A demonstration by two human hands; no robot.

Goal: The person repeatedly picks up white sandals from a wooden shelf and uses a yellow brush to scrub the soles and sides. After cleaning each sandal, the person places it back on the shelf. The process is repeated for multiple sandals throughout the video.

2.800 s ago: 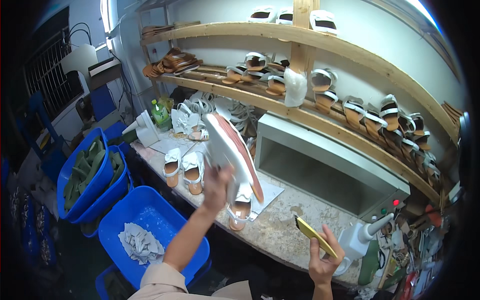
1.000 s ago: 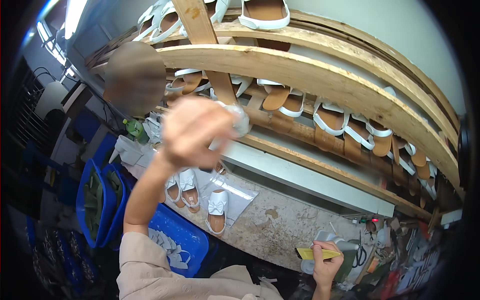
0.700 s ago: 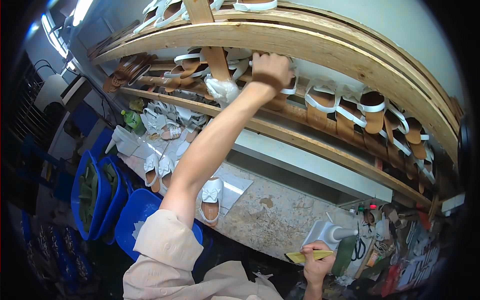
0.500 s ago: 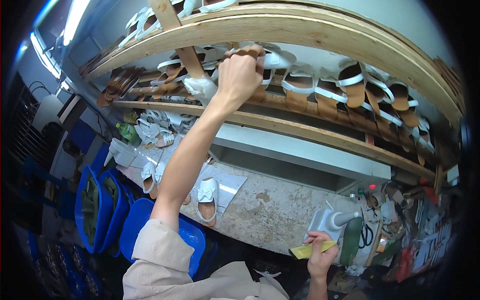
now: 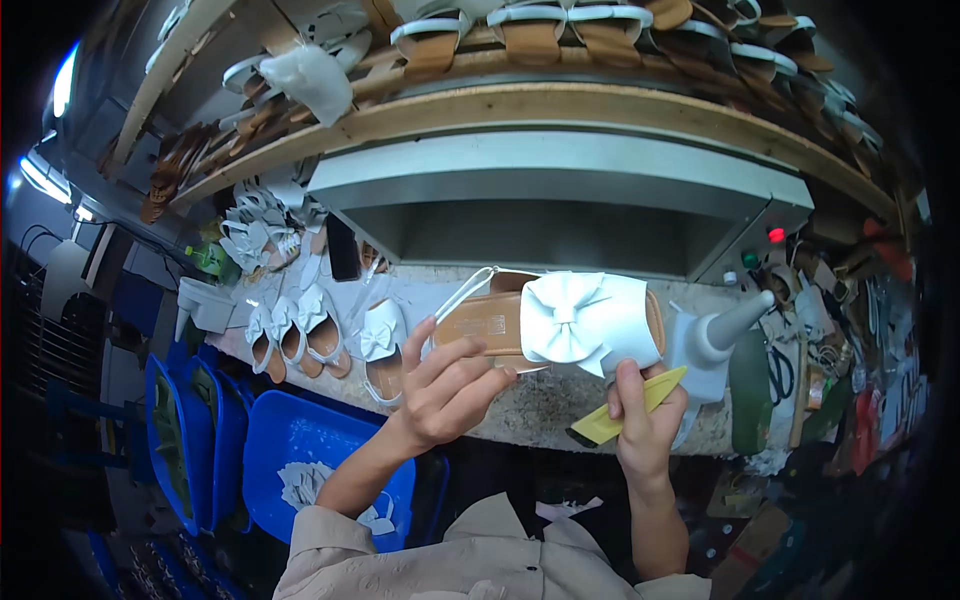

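Note:
A white sandal (image 5: 625, 305) with a large bow and a tan insole is held level above the bench, its toe to the right. My left hand (image 5: 447, 392) has its fingers curled at the heel end, near the thin ankle strap. At the toe, the thumb of my right hand (image 5: 648, 415) meets the sandal's near edge. That same hand grips a flat yellow brush (image 5: 608, 424) with a dark end. Left of my left hand, another white bow sandal (image 5: 381, 332) lies on the bench beside several similar sandals (image 5: 284, 328).
A wooden rack (image 5: 540, 100) of sandals spans the back above a grey open-fronted box (image 5: 440, 170). A grey pot (image 5: 722, 330) with a cone-shaped spout stands right of the sandal, scissors (image 5: 781, 375) beyond it. Blue bins (image 5: 262, 430) sit below the bench's left front edge.
My left hand has come down from the rack and now holds a sandal in front of me. My right hand has risen slightly to the sandal's toe, still gripping the yellow brush.

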